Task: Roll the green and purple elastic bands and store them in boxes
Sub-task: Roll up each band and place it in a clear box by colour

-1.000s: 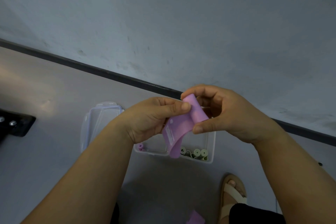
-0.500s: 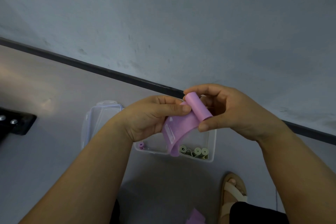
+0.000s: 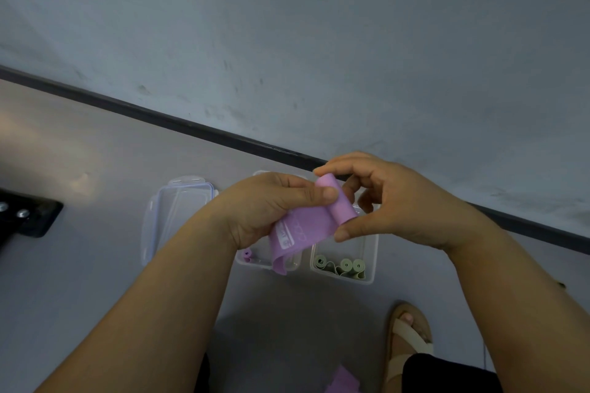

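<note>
A black bracket [image 3: 30, 217] lies at the far left, well apart from the work. A clear lid [image 3: 178, 223] rests flat on the floor beside the boxes, off so that both stay open for dropping rolls in.

The left hand [image 3: 265, 210] holds the purple band [image 3: 303, 228] above the boxes. Its thumb presses across the rolled part and its fingers curl behind the flat tail, probably to keep the tail taut. The tail hangs down over the left box [image 3: 255, 263], which holds one small purple roll [image 3: 246, 254] at its left end.

The right hand [image 3: 396, 207] pinches the roll's two ends between forefinger and thumb. The other fingers are bent and spread, touching nothing. This looks like a grip for turning the roll towards the tail.

Below it, the right box [image 3: 374, 252] holds green rolls [image 3: 346, 265] along its near wall. The colours seem to be sorted by box.

The left box has room right of its roll, directly under the band. A sandalled foot [image 3: 408, 335] is near right, and another purple piece [image 3: 341, 381] lies at the near edge.
</note>
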{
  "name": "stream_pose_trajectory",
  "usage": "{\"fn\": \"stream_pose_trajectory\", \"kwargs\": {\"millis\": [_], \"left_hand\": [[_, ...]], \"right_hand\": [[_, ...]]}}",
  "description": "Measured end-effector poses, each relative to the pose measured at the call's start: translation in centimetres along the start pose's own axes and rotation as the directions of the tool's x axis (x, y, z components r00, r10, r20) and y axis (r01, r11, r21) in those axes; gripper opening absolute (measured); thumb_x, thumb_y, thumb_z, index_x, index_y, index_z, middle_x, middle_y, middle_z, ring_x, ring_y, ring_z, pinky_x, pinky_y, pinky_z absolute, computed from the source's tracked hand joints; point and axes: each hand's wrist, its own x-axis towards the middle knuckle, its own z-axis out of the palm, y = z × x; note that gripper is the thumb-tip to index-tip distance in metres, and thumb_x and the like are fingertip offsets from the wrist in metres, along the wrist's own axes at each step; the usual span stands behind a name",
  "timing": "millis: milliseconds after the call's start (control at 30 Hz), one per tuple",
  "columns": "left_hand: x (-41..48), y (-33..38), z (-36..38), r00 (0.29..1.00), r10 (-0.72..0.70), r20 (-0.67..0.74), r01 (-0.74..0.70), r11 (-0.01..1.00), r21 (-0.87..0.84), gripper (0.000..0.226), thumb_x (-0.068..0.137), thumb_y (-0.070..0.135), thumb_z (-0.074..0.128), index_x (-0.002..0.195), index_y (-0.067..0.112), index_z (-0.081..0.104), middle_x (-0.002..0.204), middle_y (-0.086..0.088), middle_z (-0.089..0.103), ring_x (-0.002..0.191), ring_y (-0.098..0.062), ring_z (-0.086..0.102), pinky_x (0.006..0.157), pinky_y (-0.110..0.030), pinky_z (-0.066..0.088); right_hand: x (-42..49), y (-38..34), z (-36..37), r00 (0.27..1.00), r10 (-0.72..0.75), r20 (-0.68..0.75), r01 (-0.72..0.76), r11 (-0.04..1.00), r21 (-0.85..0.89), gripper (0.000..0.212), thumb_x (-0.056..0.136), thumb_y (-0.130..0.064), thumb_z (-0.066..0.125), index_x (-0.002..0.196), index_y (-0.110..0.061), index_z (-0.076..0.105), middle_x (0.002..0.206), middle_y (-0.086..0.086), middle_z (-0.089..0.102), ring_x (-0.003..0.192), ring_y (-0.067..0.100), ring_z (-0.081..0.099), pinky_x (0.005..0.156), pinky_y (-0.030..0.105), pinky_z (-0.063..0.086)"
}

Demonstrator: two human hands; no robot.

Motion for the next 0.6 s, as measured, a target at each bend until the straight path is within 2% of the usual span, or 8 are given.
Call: {"fn": "stream_pose_trajectory", "kwargs": {"millis": [133,200,300,367,467,533,600], "left_hand": [[0.1,0.2,0.0,0.997,0.037,-0.063,-0.044,0.992,-0.115,0.040,0.056,0.039,0.075,0.086,0.012,0.074,0.090,-0.012,0.071,0.082,-0.024,0.063,0.080,-0.038,0.050],[0.2,0.3,0.0,0.993,0.053,-0.105,-0.069,0.985,-0.161,0.045,0.054,0.039,0.073,0.090,0.011,0.074,0.092,-0.012,0.072,0.082,-0.022,0.064,0.076,-0.033,0.053],[0.3,0.4,0.1,0.983,0.057,-0.172,-0.091,0.976,-0.198,0.051,0.055,0.041,0.073,0.096,0.011,0.072,0.090,-0.010,0.071,0.076,-0.020,0.065,0.063,-0.030,0.052],[0.3,0.5,0.2,0.975,0.060,-0.214,-0.105,0.972,-0.210,0.052,0.056,0.041,0.071,0.098,0.011,0.071,0.083,-0.006,0.071,0.070,-0.017,0.065,0.059,-0.030,0.052],[0.4,0.5,0.4,0.962,0.079,-0.260,-0.132,0.972,-0.193,0.050,0.059,0.043,0.069,0.099,0.012,0.071,0.079,-0.002,0.072,0.070,-0.016,0.065,0.064,-0.030,0.051],[0.4,0.5,0.5,0.957,0.093,-0.276,-0.143,0.975,-0.169,0.053,0.057,0.045,0.069,0.099,0.013,0.071,0.082,-0.003,0.072,0.075,-0.018,0.066,0.069,-0.032,0.052],[0.5,0.5,0.5,0.956,0.115,-0.271,-0.160,0.976,-0.147,0.056,0.053,0.049,0.069,0.098,0.015,0.072,0.087,-0.005,0.073,0.079,-0.020,0.066,0.077,-0.035,0.054]], "right_hand": [[0.1,0.1,0.0,0.998,0.063,0.008,-0.064,0.989,0.137,0.069,0.053,-0.043,0.077,0.114,-0.051,0.047,0.106,-0.030,0.056,0.091,0.006,0.058,0.078,0.022,0.052],[0.3,0.2,0.1,0.993,0.102,-0.053,-0.088,0.973,0.214,0.061,0.055,-0.051,0.068,0.114,-0.046,0.051,0.103,-0.024,0.061,0.088,0.006,0.061,0.079,0.025,0.052],[0.7,0.1,0.5,0.970,0.147,-0.193,-0.081,0.946,0.313,0.046,0.063,-0.054,0.056,0.103,-0.033,0.061,0.087,-0.012,0.068,0.073,0.003,0.061,0.072,0.024,0.050],[0.8,-0.1,0.8,0.957,0.167,-0.239,-0.078,0.936,0.342,0.045,0.060,-0.055,0.057,0.096,-0.030,0.062,0.079,-0.011,0.069,0.069,0.003,0.062,0.069,0.023,0.050],[1.1,0.0,1.5,0.944,0.154,-0.291,-0.054,0.944,0.325,0.047,0.052,-0.052,0.067,0.093,-0.031,0.060,0.083,-0.005,0.071,0.077,0.008,0.066,0.073,0.025,0.054],[1.2,0.0,1.8,0.929,0.123,-0.349,-0.003,0.946,0.325,0.035,0.060,-0.042,0.070,0.091,-0.029,0.060,0.085,0.003,0.071,0.079,0.014,0.067,0.073,0.026,0.057],[1.4,0.0,1.9,0.910,0.099,-0.402,0.043,0.943,0.329,0.018,0.073,-0.028,0.070,0.088,-0.026,0.061,0.084,0.007,0.070,0.075,0.012,0.067,0.066,0.019,0.055]]}}
